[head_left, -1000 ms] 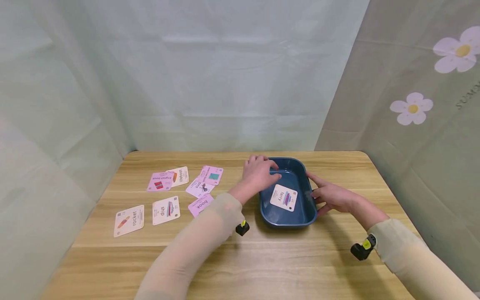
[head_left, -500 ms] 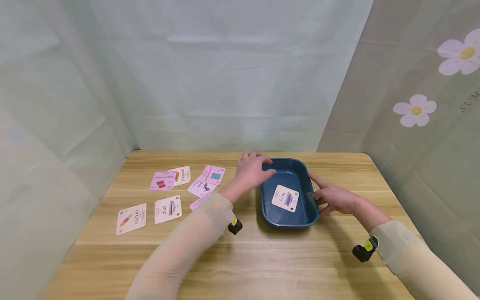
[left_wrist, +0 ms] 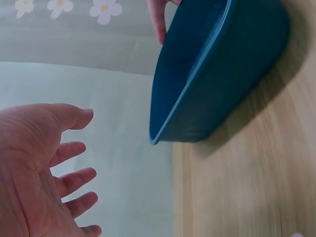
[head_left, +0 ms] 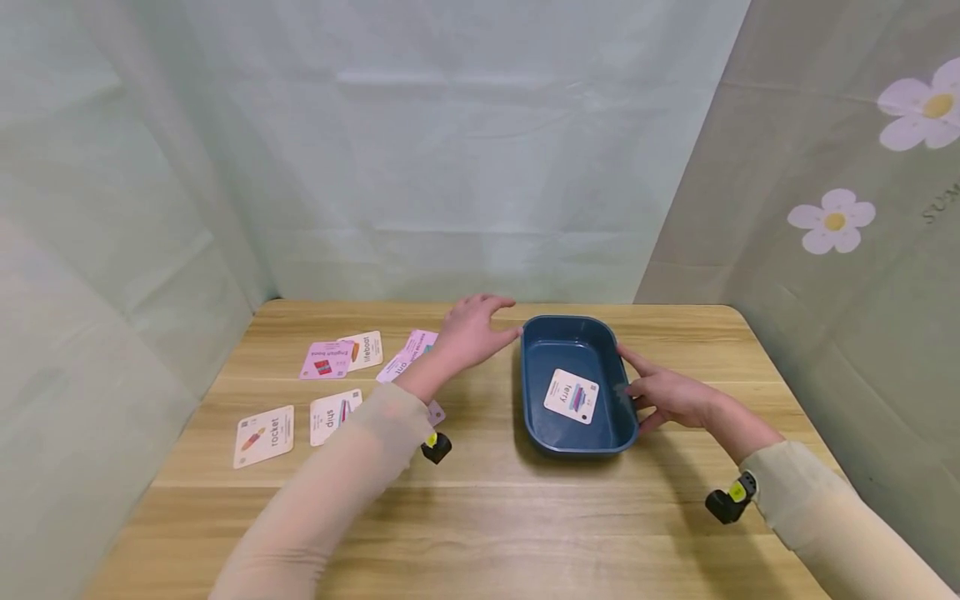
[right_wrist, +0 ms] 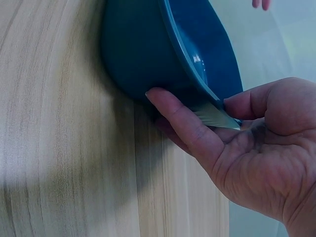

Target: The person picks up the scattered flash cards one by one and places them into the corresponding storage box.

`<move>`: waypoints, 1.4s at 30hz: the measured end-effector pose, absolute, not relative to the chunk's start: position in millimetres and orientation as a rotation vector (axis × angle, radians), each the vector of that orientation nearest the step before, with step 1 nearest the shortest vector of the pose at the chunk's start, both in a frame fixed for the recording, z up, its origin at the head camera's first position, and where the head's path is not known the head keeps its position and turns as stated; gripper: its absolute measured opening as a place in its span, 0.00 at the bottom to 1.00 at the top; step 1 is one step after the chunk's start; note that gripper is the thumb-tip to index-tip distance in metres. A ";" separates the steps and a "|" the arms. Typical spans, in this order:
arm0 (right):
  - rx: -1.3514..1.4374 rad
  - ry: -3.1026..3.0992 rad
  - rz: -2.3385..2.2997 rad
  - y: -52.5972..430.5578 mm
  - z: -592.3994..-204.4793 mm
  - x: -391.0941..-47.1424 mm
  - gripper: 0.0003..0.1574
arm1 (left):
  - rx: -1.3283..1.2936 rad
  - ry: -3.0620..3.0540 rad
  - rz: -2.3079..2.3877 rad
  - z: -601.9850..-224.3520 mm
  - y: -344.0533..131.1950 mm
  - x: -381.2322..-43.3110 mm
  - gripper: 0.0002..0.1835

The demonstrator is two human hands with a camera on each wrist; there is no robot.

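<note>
While pale fabric curtain [head_left: 450, 150] closes off rear & left, grey-green curtain [head_left: 750, 175] w/ printed white flowers [head_left: 832, 221] hangs at right. Wood-grain table [head_left: 525, 517] fills lwr. area. Person's beige left sleeve [head_left: 330, 487] crosses table left of ctr.; beige right sleeve [head_left: 832, 517] enters from lwr. right.

Dark blue rectangular tray [head_left: 573, 356], rounded corners, sits upright on table, right of ctr., betw. both hands.

Right hand [head_left: 671, 396]: grasping tray at its right wall. Per right wrist view, thumb is at rim, fingers lie vs. outer wall.

Left hand [head_left: 474, 333]: released, holds nothing. Fingers spread & slightly bent, thumb apart. Pos.: just beside tray's far left corner, raised above table; gap to tray obs. in left wrist view.

Small black wrist camera [head_left: 437, 447] at left cuff; matching black camera [head_left: 729, 504] at right cuff, both w/ yellow mark.

Cards, all flat: "ferry" card [head_left: 572, 397] inside tray, on its floor. Others on table, left side: "rocket" card [head_left: 263, 437] nearest left edge; "ship" card [head_left: 332, 415] adj., part hidden by sleeve; pink "English book" card [head_left: 325, 362] overlaps "lifeboat" card [head_left: 366, 350]; white "ant" card [head_left: 396, 367] meets pink card [head_left: 418, 340], both part covered by left arm. One more card [head_left: 436, 412] shows only a corner past left sleeve; text n/a (hidden).
</note>
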State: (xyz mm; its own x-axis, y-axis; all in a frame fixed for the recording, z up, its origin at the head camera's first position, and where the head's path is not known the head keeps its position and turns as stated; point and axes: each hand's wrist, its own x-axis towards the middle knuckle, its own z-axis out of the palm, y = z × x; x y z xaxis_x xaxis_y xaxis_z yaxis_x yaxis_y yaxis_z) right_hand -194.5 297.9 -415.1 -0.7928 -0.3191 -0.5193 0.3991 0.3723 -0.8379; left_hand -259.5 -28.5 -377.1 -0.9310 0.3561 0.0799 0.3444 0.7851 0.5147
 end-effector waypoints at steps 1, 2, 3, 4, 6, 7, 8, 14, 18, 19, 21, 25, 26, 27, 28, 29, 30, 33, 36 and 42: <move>0.069 2.004 -1.472 298.0 -415.1 -194.6 0.52 | 0.585 2.943 0.849 -376.3 -31.6 -259.6 0.32; 0.068 2.003 -1.474 298.0 -415.2 -194.7 0.52 | 0.590 2.936 0.854 -375.5 -34.8 -259.7 0.33; 0.068 2.001 -1.477 298.0 -415.3 -194.8 0.52 | 0.597 2.929 0.855 -374.6 -37.9 -259.5 0.34; 0.065 2.000 -1.478 298.1 -415.5 -194.8 0.52 | 0.604 2.924 0.855 -374.0 -41.3 -259.5 0.35; 0.064 2.001 -1.479 298.3 -415.9 -195.1 0.52 | 0.614 2.911 0.867 -372.9 -48.1 -259.2 0.36; 0.066 2.001 -1.481 298.2 -416.0 -195.1 0.52 | 0.619 2.908 0.872 -372.5 -51.7 -258.9 0.37; 0.065 2.002 -1.481 298.3 -416.1 -195.2 0.52 | 0.621 2.905 0.877 -372.3 -55.4 -258.6 0.37; 0.066 1.997 -1.482 298.4 -416.4 -195.1 0.52 | 0.626 2.901 0.903 -371.4 -78.6 -255.6 0.39; 0.066 1.992 -1.480 298.6 -416.7 -194.6 0.52 | 0.616 2.898 0.913 -373.6 -93.0 -255.1 0.39; 0.066 1.991 -1.479 298.6 -416.6 -194.5 0.52 | 0.610 2.898 0.915 -374.0 -96.3 -254.8 0.39; 0.063 1.989 -1.479 298.5 -416.3 -194.5 0.52 | 0.599 2.898 0.916 -375.2 -102.6 -254.0 0.39; 0.059 1.987 -1.479 298.4 -415.9 -195.2 0.52 | 0.578 2.903 0.907 -378.3 -114.5 -252.3 0.39; 0.058 1.986 -1.479 298.4 -416.0 -195.5 0.52 | 0.572 2.903 0.909 -379.1 -117.3 -251.8 0.39; 0.057 1.985 -1.479 298.5 -416.1 -195.9 0.52 | 0.564 2.902 0.909 -379.8 -120.0 -251.3 0.39; 0.057 1.985 -1.479 298.5 -416.3 -196.1 0.52 | 0.556 2.901 0.910 -380.3 -122.7 -250.8 0.39; 0.057 1.984 -1.479 298.5 -416.4 -196.3 0.52 | 0.550 2.900 0.912 -380.8 -125.4 -250.4 0.39; 0.057 1.984 -1.480 298.6 -416.5 -196.4 0.52 | 0.541 2.899 0.915 -381.2 -127.9 -249.7 0.39; 0.059 1.982 -1.481 298.9 -416.5 -196.5 0.52 | 0.526 2.907 0.910 -382.7 -134.2 -248.4 0.38; 0.061 1.980 -1.483 299.3 -416.4 -196.3 0.52 | 0.517 2.919 0.890 -385.8 -139.5 -247.3 0.37; 0.061 1.978 -1.484 300.1 -416.4 -195.9 0.52 | 0.523 2.920 0.849 -393.2 -149.0 -242.9 0.37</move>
